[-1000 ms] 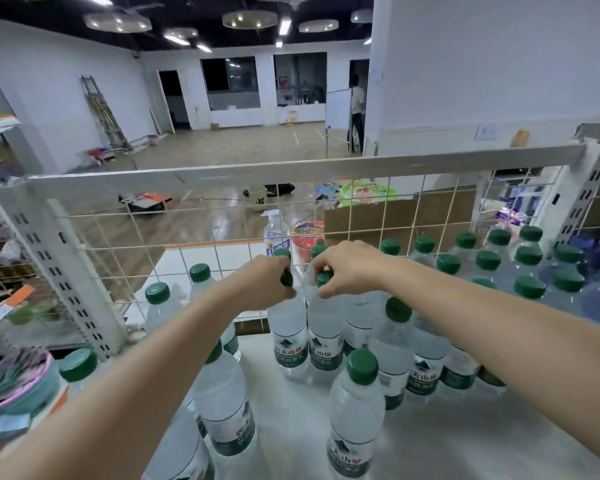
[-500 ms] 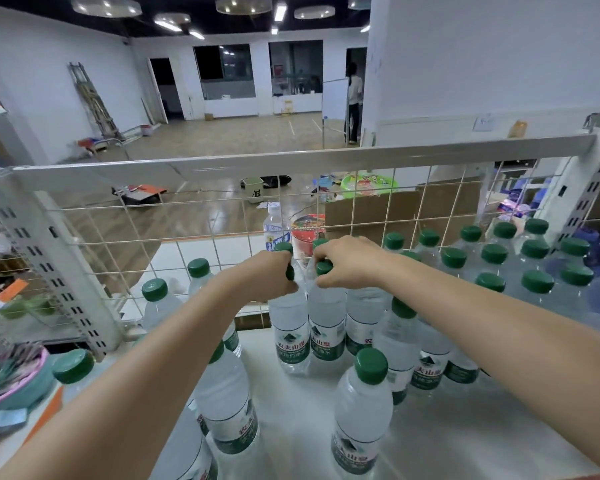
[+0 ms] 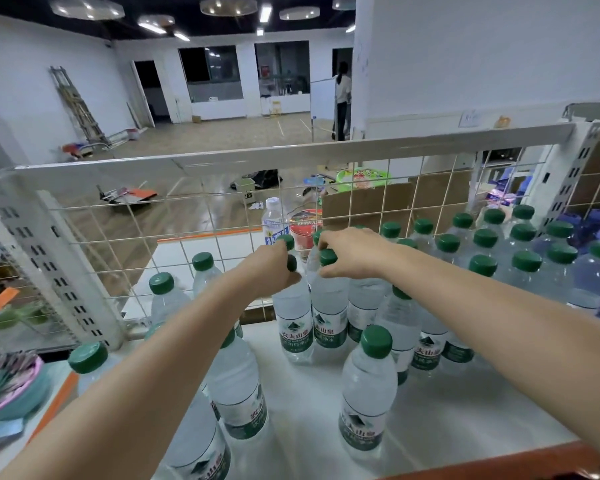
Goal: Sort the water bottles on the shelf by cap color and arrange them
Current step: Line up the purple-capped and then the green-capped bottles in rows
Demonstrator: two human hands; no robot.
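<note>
Bottles, green-capped, upright on white shelf (image 3: 447,420); two are being handled at once near the wire mesh back (image 3: 201,216).

Left grip: left hand (image 3: 269,271) is closing around the neck of the left bottle (image 3: 293,323), fingers curled just under its green cap (image 3: 291,263). The bottle's body is hanging straight below the grip, long axis vertical, base on the shelf.

Right grip: right hand (image 3: 352,252) is pinching the green cap (image 3: 328,257) of the right bottle (image 3: 329,318), thumb below and fingers arching over the top. That bottle too is standing straight below its grip, touching its neighbour on the left-grip side.

Relation governing the next move: both bottles are lying directly beneath their grips, side by side, so each hand is nearest its own bottle and neither arm is crossing. Judged from this, any lift would go straight up along the bottles' axes.

Surroundings relative to the grips: packed green-capped block (image 3: 520,251) is standing beyond the right grip, outward; loose bottles (image 3: 161,296) are standing outward of the left grip; lone bottle (image 3: 369,386) is standing nearer the person than both grips. One white-capped bottle (image 3: 273,220) is showing beyond the grips; whether it is behind the mesh cannot be told.
</note>
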